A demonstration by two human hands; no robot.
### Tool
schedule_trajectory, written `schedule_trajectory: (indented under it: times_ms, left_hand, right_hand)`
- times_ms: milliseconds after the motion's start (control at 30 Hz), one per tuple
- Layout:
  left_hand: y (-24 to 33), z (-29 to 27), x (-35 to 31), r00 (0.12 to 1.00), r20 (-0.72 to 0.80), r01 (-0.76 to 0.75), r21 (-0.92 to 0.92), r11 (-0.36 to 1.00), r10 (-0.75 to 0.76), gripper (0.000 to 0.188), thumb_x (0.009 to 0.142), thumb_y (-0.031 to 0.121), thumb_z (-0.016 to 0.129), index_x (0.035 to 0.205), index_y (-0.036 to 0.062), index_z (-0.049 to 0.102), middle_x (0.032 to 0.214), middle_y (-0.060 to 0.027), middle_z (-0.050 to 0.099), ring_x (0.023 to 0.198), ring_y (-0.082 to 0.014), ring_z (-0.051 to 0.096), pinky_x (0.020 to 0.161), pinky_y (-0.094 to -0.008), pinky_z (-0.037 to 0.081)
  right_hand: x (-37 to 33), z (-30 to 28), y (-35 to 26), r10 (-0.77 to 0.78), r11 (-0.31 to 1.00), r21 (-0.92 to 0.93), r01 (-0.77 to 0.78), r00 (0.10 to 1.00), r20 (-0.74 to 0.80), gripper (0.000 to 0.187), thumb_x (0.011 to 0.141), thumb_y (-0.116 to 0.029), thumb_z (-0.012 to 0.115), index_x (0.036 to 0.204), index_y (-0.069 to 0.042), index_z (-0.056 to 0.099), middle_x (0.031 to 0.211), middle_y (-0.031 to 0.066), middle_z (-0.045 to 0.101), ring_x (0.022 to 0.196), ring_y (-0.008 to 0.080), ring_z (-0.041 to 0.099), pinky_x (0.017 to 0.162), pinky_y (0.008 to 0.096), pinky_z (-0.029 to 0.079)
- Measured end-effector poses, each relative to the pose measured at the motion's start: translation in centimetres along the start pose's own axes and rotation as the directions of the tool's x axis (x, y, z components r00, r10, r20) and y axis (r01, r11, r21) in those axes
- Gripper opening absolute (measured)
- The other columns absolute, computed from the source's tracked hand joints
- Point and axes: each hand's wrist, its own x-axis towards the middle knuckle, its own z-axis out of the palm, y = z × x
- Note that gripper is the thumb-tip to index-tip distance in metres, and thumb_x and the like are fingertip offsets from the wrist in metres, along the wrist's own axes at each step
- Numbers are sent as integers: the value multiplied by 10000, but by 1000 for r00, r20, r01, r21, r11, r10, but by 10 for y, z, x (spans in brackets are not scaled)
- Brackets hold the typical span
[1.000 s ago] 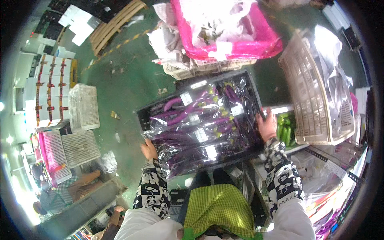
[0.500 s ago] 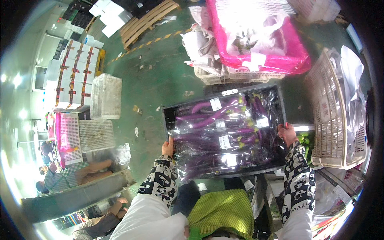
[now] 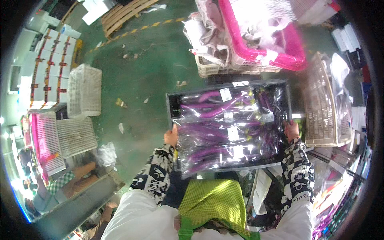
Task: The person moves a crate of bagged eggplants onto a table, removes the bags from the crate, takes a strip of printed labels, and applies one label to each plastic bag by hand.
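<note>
At chest height, your left hand (image 3: 171, 136) and right hand (image 3: 291, 130) grip opposite ends of the black crate (image 3: 173, 105) of bagged purple eggplants (image 3: 224, 132).

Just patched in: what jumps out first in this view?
A black crate of bagged purple eggplants fills the centre, with the left hand and right hand gripping its two ends. Behind it at top right sits a bright pink basket; white crates lie on the green floor, left.

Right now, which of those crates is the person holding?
The black crate full of bagged purple eggplants, gripped by left hand and right hand; the white and pink crates lie untouched.
</note>
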Motion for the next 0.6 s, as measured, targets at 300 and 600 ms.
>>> schedule_trajectory:
  times_ms: [300,600]
  left_hand:
    - [-48,-174,37,990,110,94,-11,996,-92,688,897,607,587,897,-74,691,743,-88,636,753,-196,554,709,-389,460]
    - [-70,-343,8,903,83,427,-269,863,-422,615,925,576,578,1011,-29,649,878,-59,645,758,-194,614,693,-391,483]
  right_hand:
    - [-194,74,-2,231,914,316,-253,967,106,67,894,-110,646,925,-70,602,638,-33,523,488,92,454,412,248,328]
    - [-277,199,-69,43,999,-38,-34,963,266,244,896,-210,668,935,25,615,653,27,580,571,111,529,535,321,427]
